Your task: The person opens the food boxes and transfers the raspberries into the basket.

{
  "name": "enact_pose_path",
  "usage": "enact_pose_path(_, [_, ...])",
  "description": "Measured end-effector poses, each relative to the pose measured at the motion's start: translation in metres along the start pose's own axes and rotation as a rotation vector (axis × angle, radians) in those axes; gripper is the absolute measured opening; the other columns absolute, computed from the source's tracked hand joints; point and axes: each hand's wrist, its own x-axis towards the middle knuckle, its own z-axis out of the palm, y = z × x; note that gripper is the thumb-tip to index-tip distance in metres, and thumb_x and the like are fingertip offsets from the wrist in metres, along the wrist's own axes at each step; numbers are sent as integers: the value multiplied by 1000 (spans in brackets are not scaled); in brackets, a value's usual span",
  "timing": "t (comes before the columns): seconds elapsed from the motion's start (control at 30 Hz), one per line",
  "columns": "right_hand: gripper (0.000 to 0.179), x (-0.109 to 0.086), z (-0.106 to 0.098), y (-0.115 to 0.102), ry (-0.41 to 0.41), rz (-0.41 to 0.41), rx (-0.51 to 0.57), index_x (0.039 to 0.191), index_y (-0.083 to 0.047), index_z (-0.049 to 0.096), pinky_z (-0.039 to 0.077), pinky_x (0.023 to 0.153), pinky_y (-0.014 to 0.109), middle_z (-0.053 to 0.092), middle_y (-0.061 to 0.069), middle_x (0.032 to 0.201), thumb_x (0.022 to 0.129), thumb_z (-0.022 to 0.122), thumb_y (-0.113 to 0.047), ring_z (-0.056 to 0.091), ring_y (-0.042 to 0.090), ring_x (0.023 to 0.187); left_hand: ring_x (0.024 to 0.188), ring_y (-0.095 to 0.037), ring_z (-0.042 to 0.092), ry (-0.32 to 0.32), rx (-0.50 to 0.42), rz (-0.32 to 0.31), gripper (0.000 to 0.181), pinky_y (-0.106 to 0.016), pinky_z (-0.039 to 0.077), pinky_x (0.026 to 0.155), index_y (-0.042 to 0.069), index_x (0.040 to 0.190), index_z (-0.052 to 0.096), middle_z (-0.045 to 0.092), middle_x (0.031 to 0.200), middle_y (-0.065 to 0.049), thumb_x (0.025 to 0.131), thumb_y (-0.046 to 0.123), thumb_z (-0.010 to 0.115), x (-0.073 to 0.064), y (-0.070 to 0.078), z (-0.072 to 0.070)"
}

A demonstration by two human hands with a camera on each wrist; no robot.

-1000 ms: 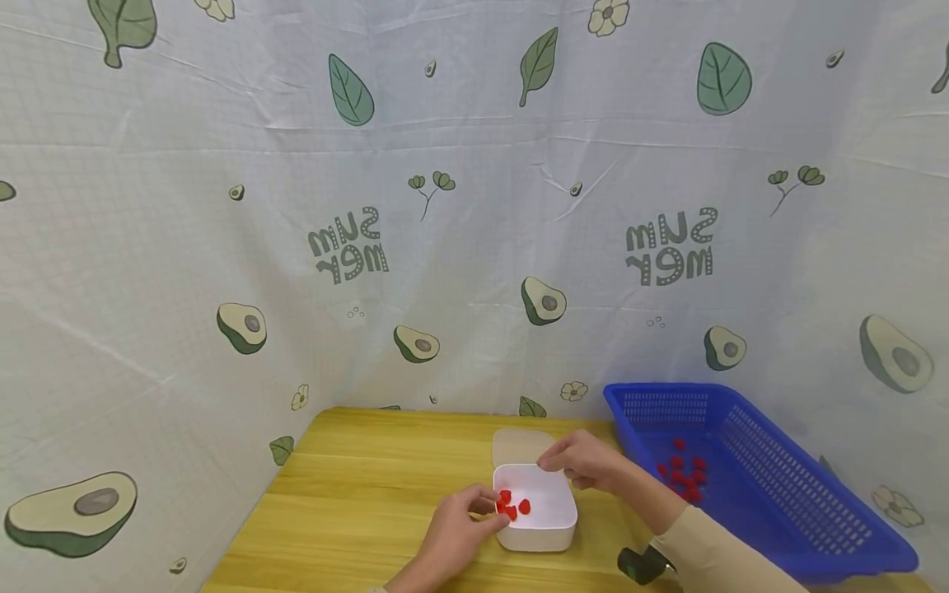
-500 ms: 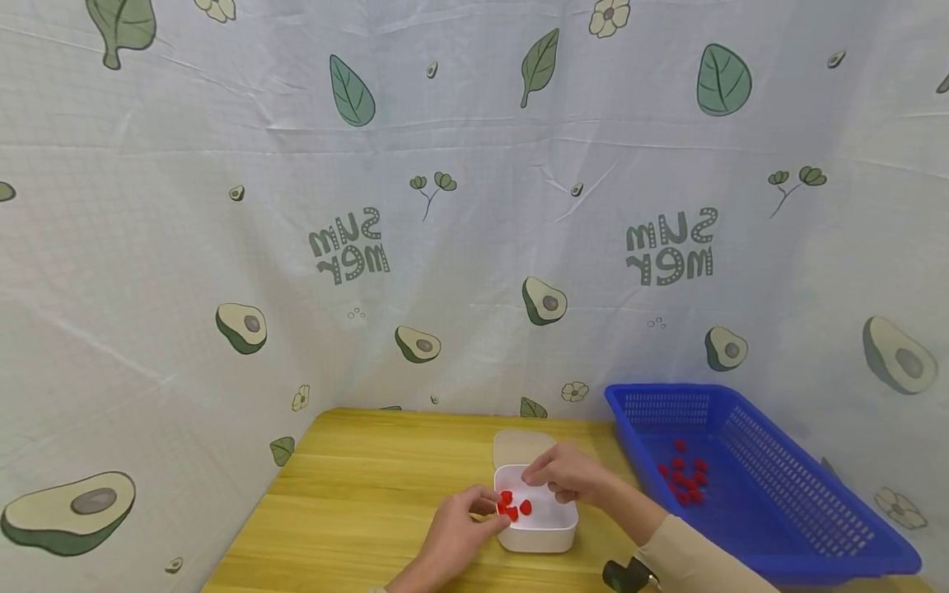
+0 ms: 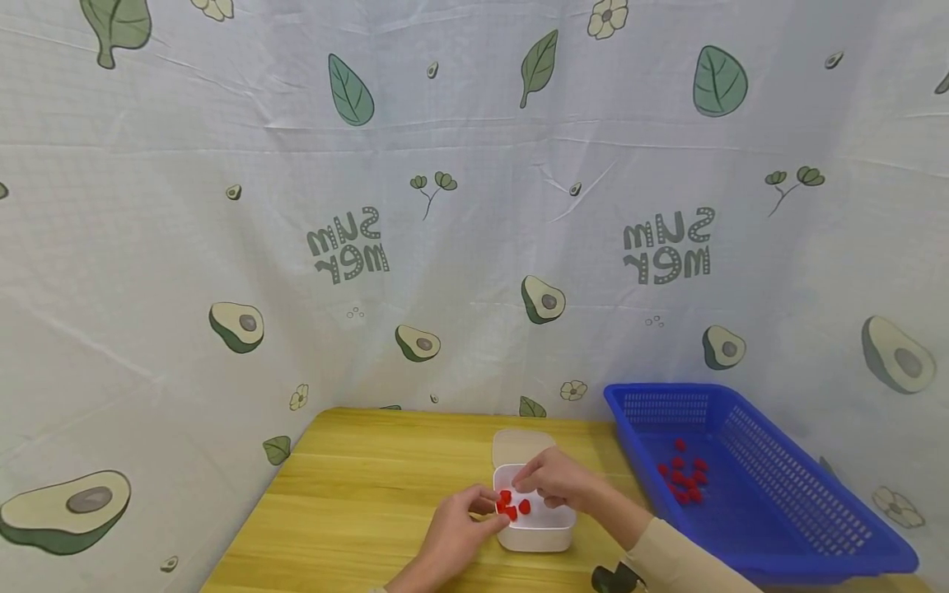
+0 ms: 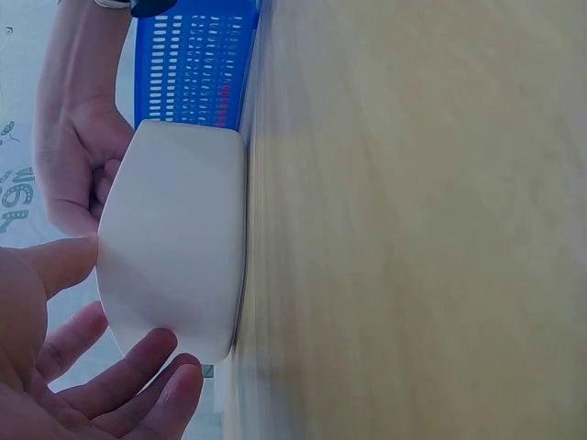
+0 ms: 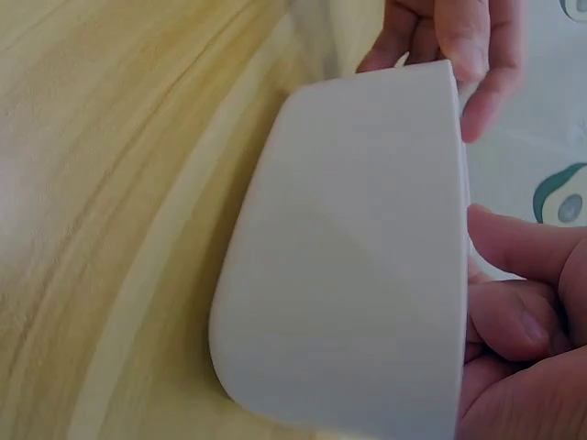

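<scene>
A white, round-cornered square box [image 3: 535,539] stands open-topped on the wooden table, with several small red berry-like pieces [image 3: 524,506] at its left inside. My left hand [image 3: 461,519] holds the box's left side, thumb and fingers bent about the rim. In the left wrist view, its fingertips lie against the box wall [image 4: 179,229]. From the right, my right hand [image 3: 559,479] reaches over the box with thumb and index fingertips together inside it. The box wall [image 5: 348,247] partly hides that hand in the right wrist view; I cannot tell whether it pinches something.
Behind the box lies a flat pale lid [image 3: 519,447]. At the right stands a large blue plastic basket [image 3: 786,461] holding several more red pieces [image 3: 693,478]. The wooden table [image 3: 371,486] extends left, and a printed curtain [image 3: 474,247] hangs behind it.
My right hand has moved left and slightly down, from the box's back right rim to over its inside. My left hand and the red pieces have stayed in place.
</scene>
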Motion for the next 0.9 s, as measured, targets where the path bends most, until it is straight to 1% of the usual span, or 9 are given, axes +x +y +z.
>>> enact_pose_path(0.17, [13,2,9,4,-7,-1,-38,98,2,75,27,45,19,42,-3,58,88,73,-6,29,9,46,90,-15,65,-5,-15,-1,26,-38,59,79,17,107,71,72,101,0,87,29,80,0,-1,0])
enact_pose_path(0.27, [10,2,13,7,-6,-9,-41,96,2,75,27,44,19,51,0,62,88,71,-4,28,9,46,89,-15,65,-7,-17,7,25,-37,59,79,17,108,71,73,101,1,87,29,80,0,-1,0])
enact_pose_path(0.33, [10,2,14,7,1,-11,-37,95,3,75,26,44,18,54,2,64,87,71,-3,28,9,46,88,-14,65,-6,-13,14,25,-36,59,78,17,108,71,73,101,1,87,29,79,0,-2,-1])
enact_pose_path(0.5, [7,3,20,9,24,3,-65,91,1,74,27,43,18,54,1,64,87,71,-3,29,9,46,87,-13,65,1,3,27,26,-33,59,76,16,108,71,73,100,1,87,29,80,0,-2,-1])
enact_pose_path(0.6, [4,3,24,8,47,17,-107,88,0,74,29,43,17,57,2,66,86,73,-4,31,9,46,87,-13,66,3,9,32,26,-32,59,76,16,108,72,73,99,2,87,30,80,0,-2,-2])
enact_pose_path(0.77, [5,3,28,7,88,47,-189,85,-2,74,33,45,18,62,4,71,84,76,-7,35,10,48,88,-13,66,4,14,35,25,-32,59,77,16,106,72,73,99,3,87,30,79,-1,-3,-1])
enact_pose_path(0.9, [5,3,30,6,104,39,-225,82,-3,74,33,45,18,61,3,69,84,76,-6,36,10,48,88,-12,66,4,16,40,25,-32,59,77,16,106,72,74,99,2,88,31,79,0,-4,-2])
